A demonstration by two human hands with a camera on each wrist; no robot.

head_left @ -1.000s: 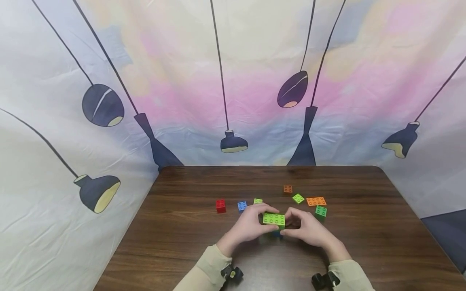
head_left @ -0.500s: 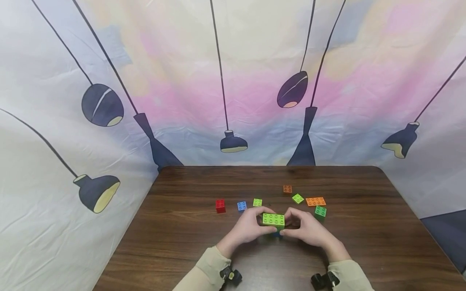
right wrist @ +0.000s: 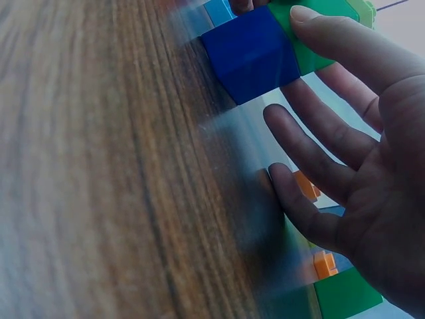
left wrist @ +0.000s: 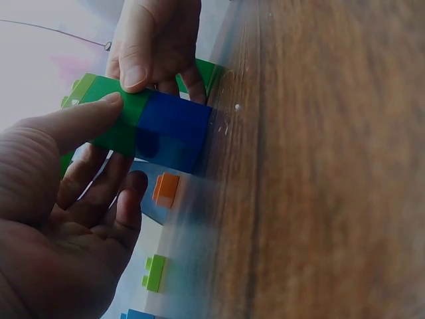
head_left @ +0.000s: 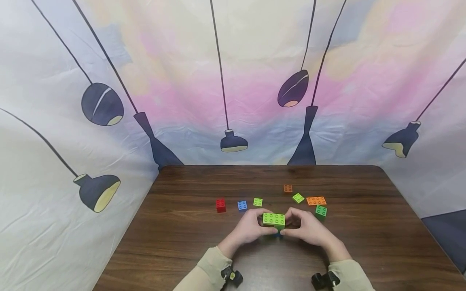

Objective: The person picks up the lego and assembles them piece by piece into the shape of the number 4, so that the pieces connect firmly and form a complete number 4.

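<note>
Both hands hold one stack of toy building bricks at the middle of the table. On top of it is a long lime brick (head_left: 274, 218), with a green brick (left wrist: 123, 136) below and a blue brick (left wrist: 174, 126) at the bottom, close over the tabletop. My left hand (head_left: 249, 226) pinches the stack from the left, its thumb on the green brick. From the right, my right hand (head_left: 307, 229) pinches it too, thumb pressed to the green face. In the right wrist view, the lower fingers of the right hand spread away from the blue brick (right wrist: 252, 56).
Behind the left hand sit a red brick (head_left: 220, 205), a light blue brick (head_left: 242, 205) and a small lime brick (head_left: 258, 201). Beyond the right hand lie a small orange brick (head_left: 288, 188), a turned lime brick (head_left: 298, 197), a long orange brick (head_left: 316, 201) and a green brick (head_left: 321, 210).
My left index finger has shifted slightly toward me, uncovering more of the small lime brick behind it. The stack and my right hand stay nearly still.
</note>
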